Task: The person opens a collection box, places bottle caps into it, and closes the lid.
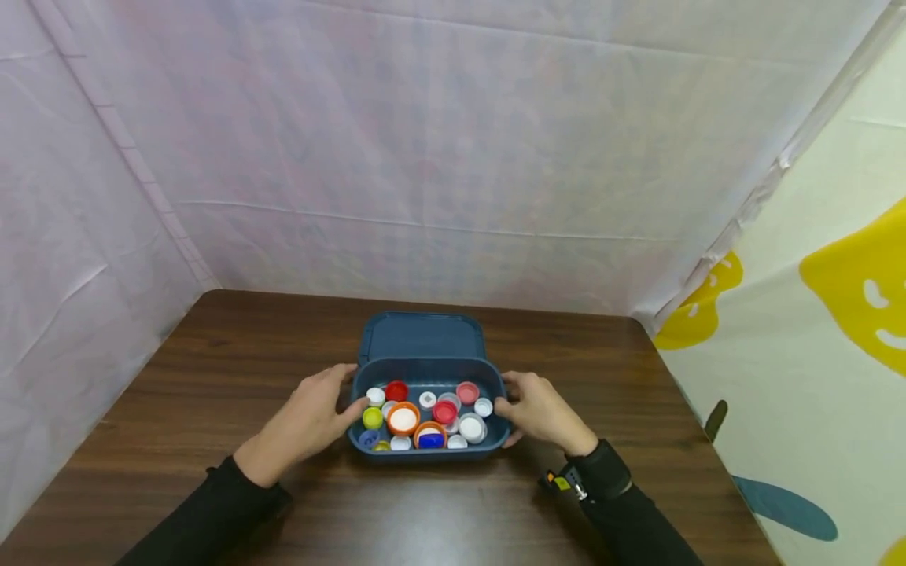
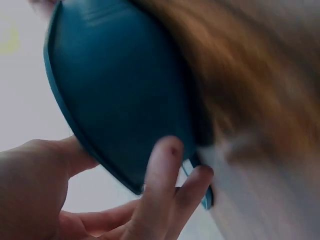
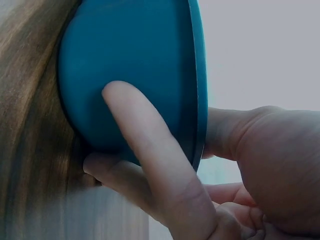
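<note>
A dark blue plastic box (image 1: 433,455) stands on the table with its lid (image 1: 422,336) swung back behind it. Inside lie several bottle caps, among them an orange-rimmed one (image 1: 403,419), a red one (image 1: 396,391), a yellow-green one (image 1: 372,417) and a blue one (image 1: 430,442). My left hand (image 1: 317,417) grips the left end, thumb over the rim and fingers along the outer wall (image 2: 120,90). At the right end my right hand (image 1: 545,413) holds the box the same way, its fingers (image 3: 145,127) spread against the outside.
The brown wooden table (image 1: 233,346) reaches back to a pale cloth wall (image 1: 425,157). On the right hangs a white cloth with yellow smiling shapes (image 1: 859,275). A small device (image 1: 566,481) sits at the right wrist, by the black sleeve.
</note>
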